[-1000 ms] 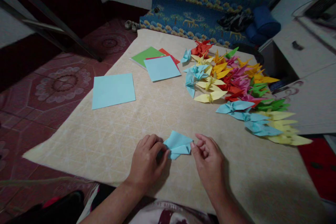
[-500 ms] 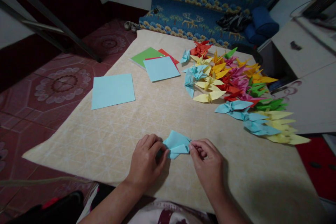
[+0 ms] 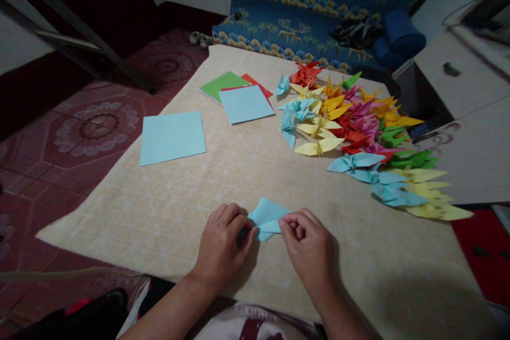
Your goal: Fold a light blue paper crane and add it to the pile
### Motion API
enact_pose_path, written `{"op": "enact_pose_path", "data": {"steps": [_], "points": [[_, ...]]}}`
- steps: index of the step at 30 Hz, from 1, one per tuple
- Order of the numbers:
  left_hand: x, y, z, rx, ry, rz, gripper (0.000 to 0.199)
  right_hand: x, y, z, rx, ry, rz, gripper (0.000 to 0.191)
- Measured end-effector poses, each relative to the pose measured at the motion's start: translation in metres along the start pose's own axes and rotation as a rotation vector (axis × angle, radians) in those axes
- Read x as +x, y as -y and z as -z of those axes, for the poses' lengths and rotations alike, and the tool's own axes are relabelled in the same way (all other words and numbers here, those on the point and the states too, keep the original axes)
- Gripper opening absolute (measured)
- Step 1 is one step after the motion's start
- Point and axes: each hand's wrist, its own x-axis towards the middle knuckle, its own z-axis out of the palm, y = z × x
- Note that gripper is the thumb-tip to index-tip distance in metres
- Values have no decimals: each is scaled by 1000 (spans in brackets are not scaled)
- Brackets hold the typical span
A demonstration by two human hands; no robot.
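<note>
A partly folded light blue paper (image 3: 268, 214) lies on the table near its front edge, between my two hands. My left hand (image 3: 225, 236) pinches the paper's left side, thumb and forefinger together. At its right side my right hand (image 3: 308, 234) grips the folded flap between thumb and forefinger, the other fingers curled in. The flap makes a narrow strip along the lower part of the paper. My fingertips hide both ends of it.
A flat light blue sheet (image 3: 173, 138) lies at the left, and green, red and blue squares (image 3: 246, 104) overlap farther back. Many folded paper cranes (image 3: 353, 122) cover the right back of the cloth-covered table (image 3: 159, 191). Beyond stands a blue patterned sofa (image 3: 279, 24).
My right hand has moved slightly left along the paper, from its right corner onto the folded flap. My left hand stays in place.
</note>
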Motion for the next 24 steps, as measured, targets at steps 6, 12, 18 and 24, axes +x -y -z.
{"op": "enact_pose_path", "data": {"steps": [6, 12, 18, 24], "points": [[-2, 3, -2, 8, 4, -23, 12, -1, -4, -4, -162, 5, 1, 13], [-4, 6, -6, 81, 1, -48, 13, -4, -7, -8, -249, -7, 41, 12], [-5, 4, -6, 214, 15, -43, 15, -4, -8, -9, -282, 8, 110, 14], [-3, 5, 0, 339, 75, -36, 9, -2, -4, -7, -304, 1, 116, 14]]}}
